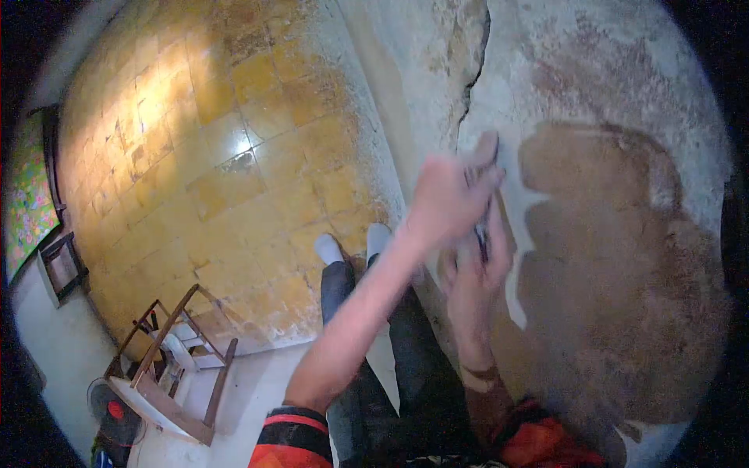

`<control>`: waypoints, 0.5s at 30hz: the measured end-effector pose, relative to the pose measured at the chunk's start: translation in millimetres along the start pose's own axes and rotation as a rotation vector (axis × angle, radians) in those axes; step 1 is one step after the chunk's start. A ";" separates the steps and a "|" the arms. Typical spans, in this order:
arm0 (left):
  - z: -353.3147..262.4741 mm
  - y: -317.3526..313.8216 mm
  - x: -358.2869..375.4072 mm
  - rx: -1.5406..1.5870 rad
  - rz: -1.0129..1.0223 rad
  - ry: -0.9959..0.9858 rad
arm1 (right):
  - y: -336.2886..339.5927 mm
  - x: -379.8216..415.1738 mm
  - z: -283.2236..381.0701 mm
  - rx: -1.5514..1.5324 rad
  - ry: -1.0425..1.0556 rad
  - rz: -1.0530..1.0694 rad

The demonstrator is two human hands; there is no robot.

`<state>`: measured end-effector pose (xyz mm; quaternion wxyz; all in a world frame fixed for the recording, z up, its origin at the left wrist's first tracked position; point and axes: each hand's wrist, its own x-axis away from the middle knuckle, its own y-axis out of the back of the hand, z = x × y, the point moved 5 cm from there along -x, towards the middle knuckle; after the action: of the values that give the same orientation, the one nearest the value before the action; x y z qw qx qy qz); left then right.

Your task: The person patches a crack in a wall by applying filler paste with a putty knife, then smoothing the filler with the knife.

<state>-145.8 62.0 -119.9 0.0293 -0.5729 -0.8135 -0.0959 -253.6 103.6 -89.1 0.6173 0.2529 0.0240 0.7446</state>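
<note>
Both hands are close together in front of the wall, right of the middle of the view. My left hand (451, 195) is above, its fingers curled and blurred by motion, partly covering something dark. Just below it, my right hand (477, 273) points upward with its fingers bent around a thin dark object (481, 240), too blurred to name. Behind them the wall (616, 70) shows a long crack (473, 86) and a large brown patch (608, 257) with an uneven edge.
Yellow floor tiles (273, 179) lie at the left, under my feet (329, 248). A wooden chair (168, 351) is at the lower left, beside a round fan (115, 409). A flowered cloth (33, 195) and a small dark frame (62, 267) are at the far left.
</note>
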 end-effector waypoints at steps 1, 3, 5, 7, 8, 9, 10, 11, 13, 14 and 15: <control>-1.7 9.9 -13.0 0.000 -0.009 0.009 | -15.5 -15.0 -1.7 -0.074 -0.017 0.028; 7.2 8.2 -12.9 -0.093 0.056 0.002 | -18.3 -9.9 -7.4 -0.133 -0.029 -0.007; 12.6 -11.0 20.2 0.002 -0.003 -0.118 | 1.8 28.0 -14.3 -0.099 -0.003 -0.135; 12.3 -16.9 28.9 0.030 0.029 -0.054 | 7.1 29.8 -12.6 -0.095 -0.041 -0.137; 12.3 -19.9 33.0 0.044 0.045 -0.022 | 11.3 25.9 -7.1 -0.100 -0.110 -0.086; 4.0 -6.6 17.3 -0.021 0.104 0.080 | 8.2 18.3 -6.7 -0.103 -0.142 -0.052; 3.4 -0.5 7.4 -0.090 0.161 0.179 | 5.1 10.8 -6.3 -0.105 -0.173 -0.018; 6.3 0.9 5.1 -0.061 0.131 0.153 | -8.7 -2.5 -6.1 -0.105 -0.170 0.011; 13.9 4.2 2.9 -0.011 0.067 0.098 | -8.1 11.0 -12.2 -0.112 -0.189 -0.012; 13.4 -0.8 11.9 0.024 0.084 0.111 | -7.9 17.6 -15.7 -0.116 -0.198 -0.024; 10.0 -8.8 31.4 0.063 0.105 0.126 | 4.8 32.0 -16.5 -0.084 -0.157 -0.044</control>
<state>-164.2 90.1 -125.8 0.1037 -0.6062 -0.7816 -0.1045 -268.2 136.8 -90.7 0.6434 0.2838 -0.0505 0.7092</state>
